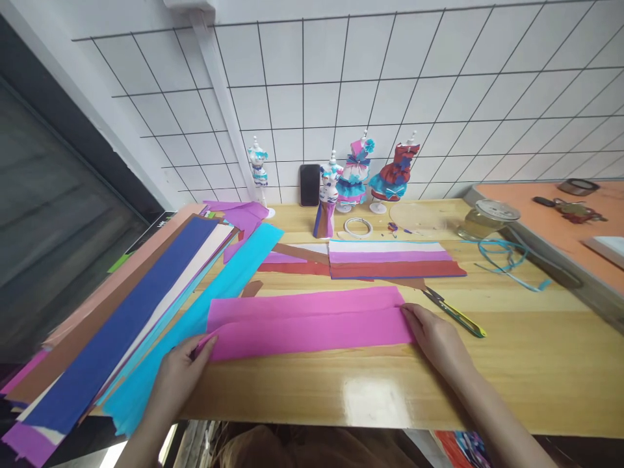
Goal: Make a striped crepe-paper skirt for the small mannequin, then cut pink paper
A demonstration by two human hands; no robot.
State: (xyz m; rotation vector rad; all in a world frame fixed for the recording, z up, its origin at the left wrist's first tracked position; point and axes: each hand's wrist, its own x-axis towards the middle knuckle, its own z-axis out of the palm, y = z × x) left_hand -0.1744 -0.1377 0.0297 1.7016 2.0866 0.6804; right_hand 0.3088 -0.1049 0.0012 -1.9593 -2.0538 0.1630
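Note:
A pink sheet of crepe paper [307, 331] lies on the wooden table in front of me, with a lengthwise crease or fold line across it. My left hand [188, 364] pinches its left end between thumb and fingers. At the opposite end, my right hand [433, 335] grips the paper's right edge the same way. Just beyond the right hand rests a craft knife or pair of scissors with yellow-green edging [455, 312]; its exact kind is hard to make out. A bright blue paper strip [195, 312] runs diagonally beside my left hand.
Long coloured paper strips [121, 312] are piled at the left, overhanging the front edge. Layered strips [390, 257] lie behind the pink sheet. Small dressed mannequins [353, 172] and a black phone [310, 185] stand by the tiled wall. A tape roll [358, 227] and blue ribbon [507, 257] lie farther right.

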